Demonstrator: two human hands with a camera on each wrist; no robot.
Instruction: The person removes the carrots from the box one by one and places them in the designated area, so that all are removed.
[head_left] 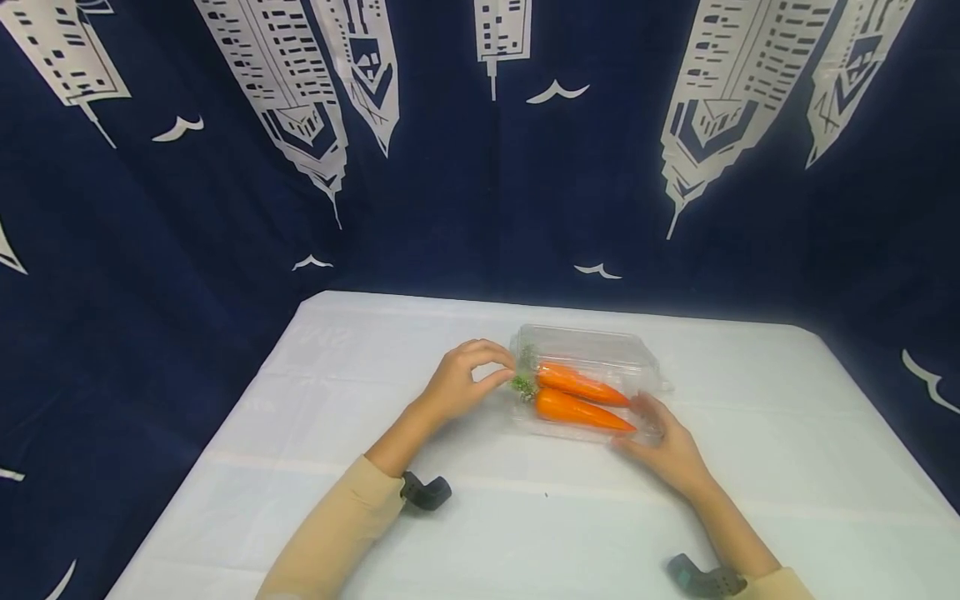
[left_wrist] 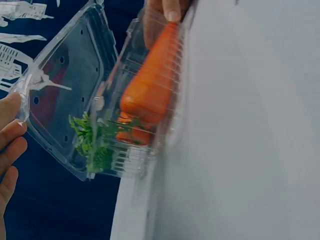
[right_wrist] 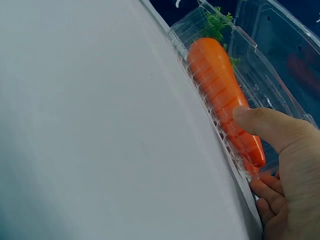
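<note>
1. Two carrots look already packed: on my feed the near carrot [head_left: 579,411] and far carrot [head_left: 579,382] lie in the clear container [head_left: 529,424], right of centre on the white table [head_left: 540,550].
2. One lid [head_left: 592,342] stands open on the far side; closing it, I judge, is what is left.
3. Two hands, well apart: the left hand [head_left: 461,381] pinches the lid's left edge, the right hand [head_left: 670,447] grips the container's right end.
</note>
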